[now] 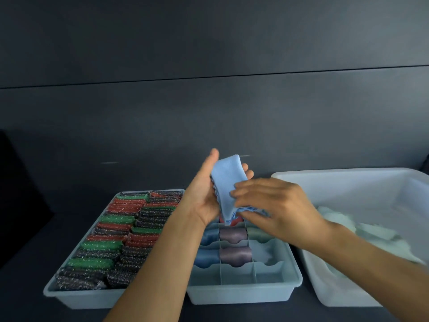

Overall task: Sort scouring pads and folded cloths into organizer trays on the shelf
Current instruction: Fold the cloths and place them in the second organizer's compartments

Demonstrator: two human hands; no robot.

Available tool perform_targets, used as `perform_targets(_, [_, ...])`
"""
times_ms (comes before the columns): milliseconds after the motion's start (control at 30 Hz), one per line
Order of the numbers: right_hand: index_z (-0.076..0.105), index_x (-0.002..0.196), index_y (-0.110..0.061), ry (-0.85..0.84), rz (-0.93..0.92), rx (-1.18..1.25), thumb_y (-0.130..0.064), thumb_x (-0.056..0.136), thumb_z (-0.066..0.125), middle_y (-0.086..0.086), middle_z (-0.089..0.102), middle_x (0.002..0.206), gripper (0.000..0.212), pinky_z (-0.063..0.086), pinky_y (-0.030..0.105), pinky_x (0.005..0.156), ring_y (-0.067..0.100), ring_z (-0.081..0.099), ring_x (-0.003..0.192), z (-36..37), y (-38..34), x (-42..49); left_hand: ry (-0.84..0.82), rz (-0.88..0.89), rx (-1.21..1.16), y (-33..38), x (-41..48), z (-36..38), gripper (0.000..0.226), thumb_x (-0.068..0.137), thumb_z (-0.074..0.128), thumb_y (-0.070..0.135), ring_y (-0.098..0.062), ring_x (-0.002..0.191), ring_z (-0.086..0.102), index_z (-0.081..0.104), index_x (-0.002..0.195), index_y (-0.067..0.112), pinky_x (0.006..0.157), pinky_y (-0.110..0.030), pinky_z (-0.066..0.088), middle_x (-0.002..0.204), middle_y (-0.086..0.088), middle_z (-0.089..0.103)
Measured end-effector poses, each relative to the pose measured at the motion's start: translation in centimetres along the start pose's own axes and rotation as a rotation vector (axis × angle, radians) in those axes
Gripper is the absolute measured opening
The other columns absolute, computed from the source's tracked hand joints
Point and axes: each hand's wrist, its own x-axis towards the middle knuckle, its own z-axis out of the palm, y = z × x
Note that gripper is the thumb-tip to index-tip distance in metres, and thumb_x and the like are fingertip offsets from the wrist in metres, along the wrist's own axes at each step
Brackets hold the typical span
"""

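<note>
1. Dark shelf [27, 287], dark wall behind.
2. White bin [348, 180] at right, pale cloths [336, 219] inside.
3. Left tray [69, 298] packed with scouring pads [111, 247].
4. Middle divided tray [243, 293], some rolled cloths [234, 254].
5. Above it, blue cloth [226, 180] gripped in curled fingers of left hand [202, 196], lower edge pinched by right hand [274, 205].

Dim, cool light; wide-angle bowing, slight motion blur.

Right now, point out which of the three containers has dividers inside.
The middle tray, between the pad-filled tray on the left and the big white bin on the right. It alone is split into compartments, some holding rolled cloths.
</note>
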Motion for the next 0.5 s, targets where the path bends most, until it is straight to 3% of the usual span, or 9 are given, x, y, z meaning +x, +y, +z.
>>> perform_targets(67, [0.076,0.086,-0.016,-0.046,-0.049,-0.019,-0.034,0.083,0.070,-0.002,0.073,0.106,0.020,0.055,0.037,0.074,0.016,0.068,0.102,0.0,0.0,-0.4,0.023,0.031,0.098,0.0,-0.2,0.0,0.043,0.099,0.049,0.039,-0.016,0.098,0.072,0.066,0.117,0.003,0.079,-0.032,0.061,0.116,-0.012,0.072])
perform_targets(133, [0.076,0.092,-0.016,-0.042,-0.051,-0.008,-0.041,0.087,0.065,-0.003,0.071,0.110,0.028,0.051,0.037,0.083,0.016,0.067,0.105,-0.5,0.1,-0.6,0.031,0.064,0.157,-0.1,-0.4,-0.2,0.035,0.102,0.046,0.028,-0.015,0.099,0.072,0.065,0.120,0.004,0.075,-0.030,0.061,0.119,-0.012,0.070])
perform_targets(267, [0.067,0.104,-0.032,0.186,0.385,0.215,-0.030,0.092,0.056,-0.026,0.063,0.105,0.016,0.045,0.023,0.089,-0.001,0.058,0.099,-2.6,0.8,1.5,-0.023,0.149,0.252,-0.1,-1.6,0.0,0.027,0.100,0.050,0.022,-0.023,0.088,0.074,0.068,0.112,0.006,0.070,-0.032,0.060,0.109,-0.012,0.073])
perform_targets(333, [0.063,0.102,-0.038,0.157,0.595,0.341,-0.018,0.091,0.061,-0.031,0.062,0.102,0.023,0.045,0.019,0.090,0.000,0.059,0.096,-3.4,1.4,3.0,-0.066,0.185,0.320,-0.2,-2.3,0.4,0.029,0.099,0.049,0.021,-0.026,0.094,0.073,0.065,0.117,0.004,0.073,-0.036,0.061,0.115,-0.014,0.072])
perform_targets(433, [0.068,0.104,-0.028,0.014,0.763,0.595,-0.011,0.087,0.066,-0.011,0.067,0.108,0.024,0.053,0.036,0.088,0.021,0.068,0.090,-4.3,1.9,4.3,-0.143,0.241,0.369,-0.5,-2.7,1.0,0.034,0.095,0.051,0.021,-0.027,0.102,0.071,0.059,0.122,0.001,0.079,-0.040,0.061,0.115,-0.017,0.071])
perform_targets(500, [0.069,0.105,-0.022,-0.080,0.777,0.723,-0.008,0.085,0.068,-0.003,0.069,0.106,0.025,0.052,0.027,0.078,0.008,0.067,0.084,-4.7,1.7,4.6,-0.171,0.268,0.379,-0.6,-2.8,1.2,0.035,0.092,0.054,0.021,-0.028,0.104,0.070,0.059,0.122,0.003,0.081,-0.042,0.060,0.112,-0.018,0.072])
